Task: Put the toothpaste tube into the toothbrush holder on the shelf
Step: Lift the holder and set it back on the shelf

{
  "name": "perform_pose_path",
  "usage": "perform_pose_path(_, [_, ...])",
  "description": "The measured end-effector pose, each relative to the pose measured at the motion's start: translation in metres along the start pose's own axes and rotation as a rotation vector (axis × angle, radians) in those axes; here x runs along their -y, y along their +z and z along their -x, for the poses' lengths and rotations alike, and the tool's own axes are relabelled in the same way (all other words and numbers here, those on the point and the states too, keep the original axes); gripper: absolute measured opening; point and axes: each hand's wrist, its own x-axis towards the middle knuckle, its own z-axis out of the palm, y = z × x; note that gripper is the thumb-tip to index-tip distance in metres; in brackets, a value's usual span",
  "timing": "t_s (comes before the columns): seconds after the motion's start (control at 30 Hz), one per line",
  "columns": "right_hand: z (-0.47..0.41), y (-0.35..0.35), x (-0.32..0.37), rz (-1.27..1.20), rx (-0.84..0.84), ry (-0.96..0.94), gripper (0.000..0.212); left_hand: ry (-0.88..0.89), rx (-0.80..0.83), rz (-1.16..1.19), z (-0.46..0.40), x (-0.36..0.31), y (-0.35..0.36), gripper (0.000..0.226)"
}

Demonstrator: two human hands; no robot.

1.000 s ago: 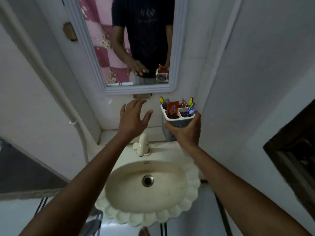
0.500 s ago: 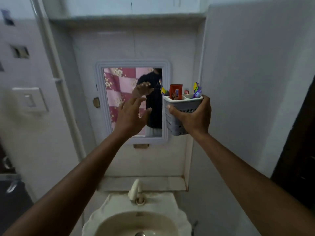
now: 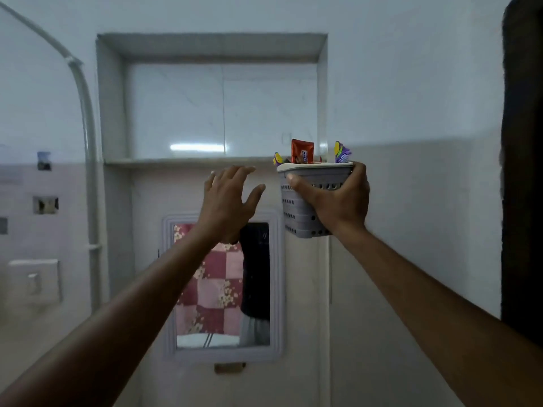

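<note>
White bathroom wall fills the view, with a recessed shelf (image 3: 188,161) cut into it above a framed mirror (image 3: 223,286) and a pipe (image 3: 88,118) running down the left side. Raised to about the level of the shelf's front edge and off its right end, the toothbrush holder (image 3: 296,212) is gripped by the right hand (image 3: 338,201), thumb across its front and fingers wrapped round the far side. It is grey, perforated and upright. A red toothpaste tube (image 3: 302,151) already stands in it, poking above the rim, with coloured toothbrushes (image 3: 341,152) at either side; which compartment the tube occupies is hard to tell from this angle. The left hand (image 3: 227,198) is spread and empty, held just left of the holder without touching it and just below the shelf's front edge.

With the tube seated, what seems left is setting the holder on the ledge. To do that well, lift until the base clears the front edge, keep it level so nothing tips out, slide it inward near the right corner, and steady the rim with the free hand before letting go.
</note>
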Motion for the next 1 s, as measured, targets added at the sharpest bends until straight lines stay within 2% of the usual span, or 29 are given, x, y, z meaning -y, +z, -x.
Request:
perform_pose_path(0.13, [-0.04,0.012,0.024,0.001,-0.049,-0.047,0.113,0.013,-0.074,-0.013,-0.051,0.02,0.006,0.053])
perform_pose_path(0.37, [-0.099,0.039,0.041,0.023,-0.106,-0.084,0.103,-0.012,0.007,-0.019,-0.09,0.066,0.052,0.06])
perform_pose_path(0.43, [-0.111,0.048,0.041,0.035,-0.107,-0.097,0.1,0.0,-0.041,-0.045,-0.087,0.076,0.066,0.058])
perform_pose_path(0.53, [-0.128,0.069,0.045,0.05,-0.133,-0.126,0.103,0.022,-0.162,-0.07,-0.087,0.083,0.08,0.048])
perform_pose_path(0.7, [-0.15,0.111,0.05,0.093,-0.152,-0.122,0.109,0.031,-0.244,-0.071,-0.088,0.087,0.09,0.041])
perform_pose_path(0.87, [-0.164,0.14,0.036,0.183,-0.11,-0.069,0.12,0.035,-0.278,-0.066,-0.088,0.087,0.091,0.04])
perform_pose_path(1.0, [-0.168,0.155,0.027,0.186,-0.141,-0.028,0.122,0.02,-0.281,-0.077,-0.088,0.085,0.093,0.041])
